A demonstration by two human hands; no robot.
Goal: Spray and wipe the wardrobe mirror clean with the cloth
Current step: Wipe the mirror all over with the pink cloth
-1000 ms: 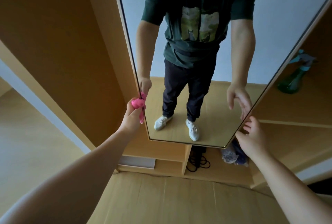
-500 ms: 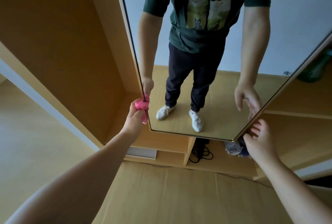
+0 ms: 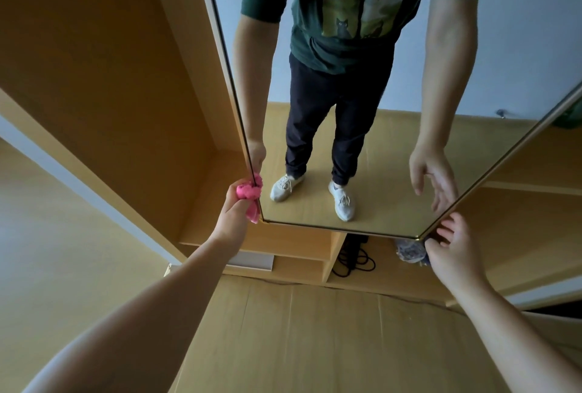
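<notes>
The wardrobe mirror (image 3: pixel 387 153) is a tall door panel with a thin dark frame, and it reflects a person standing on a wooden floor. My left hand (image 3: pixel 234 213) grips a bunched pink cloth (image 3: pixel 249 194) pressed against the mirror's left edge, just above its lower left corner. My right hand (image 3: pixel 453 247) is at the lower right corner, fingers spread and touching the frame's edge, holding nothing. Only a sliver of the green spray bottle (image 3: pixel 570 117) shows at the right edge, behind the mirror.
Open wooden wardrobe compartments (image 3: pixel 126 84) stand left of the mirror and a shelf (image 3: pixel 529 191) to its right. Below the mirror lie a coiled black cable (image 3: pixel 354 259) and a bundle of patterned fabric (image 3: pixel 409 251). Wooden floor (image 3: pixel 299 339) spreads underneath my arms.
The view has tilted down and left, so the mirror's bottom edge sits higher and the spray bottle has nearly left the frame. Both hands stay at the mirror's lower corners.
</notes>
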